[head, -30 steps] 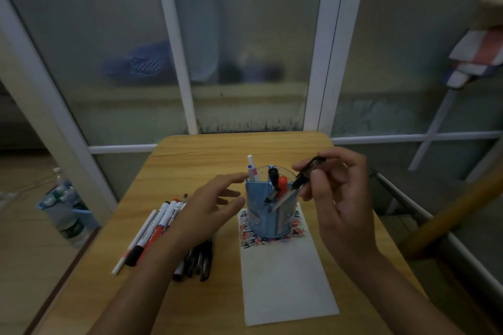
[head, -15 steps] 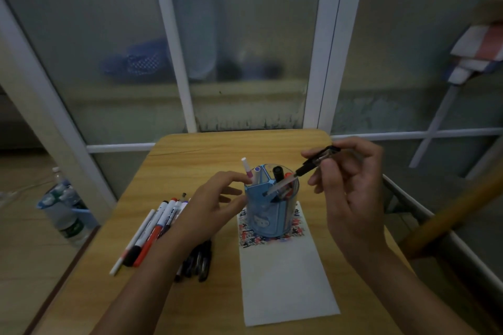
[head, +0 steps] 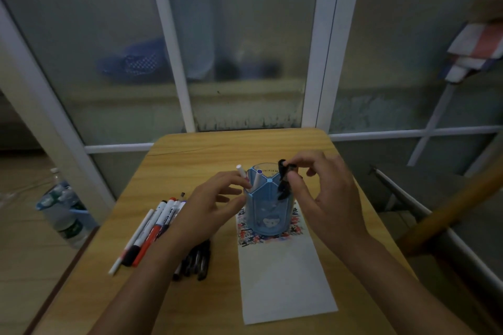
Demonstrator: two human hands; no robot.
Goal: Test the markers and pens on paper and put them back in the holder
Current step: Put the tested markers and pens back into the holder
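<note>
right hand (head: 324, 198) pinching pen (head: 284, 179), holder (head: 268, 212)

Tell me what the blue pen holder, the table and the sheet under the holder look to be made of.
Pen holder: likely translucent blue plastic, glossy; pens show dimly through its wall.
Table: wood or wood-look laminate, smooth; yellow-brown grain lines run across it, so which one stays open.
Sheet: paper, matte white, thin and flat, with scribbles near the holder.

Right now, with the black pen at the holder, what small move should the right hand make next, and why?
Probably let go of the black pen. The right hand pinches its top end, and its lower end already seems inside the blue holder, which the left hand steadies on the paper. More pens wait on the table.
</note>
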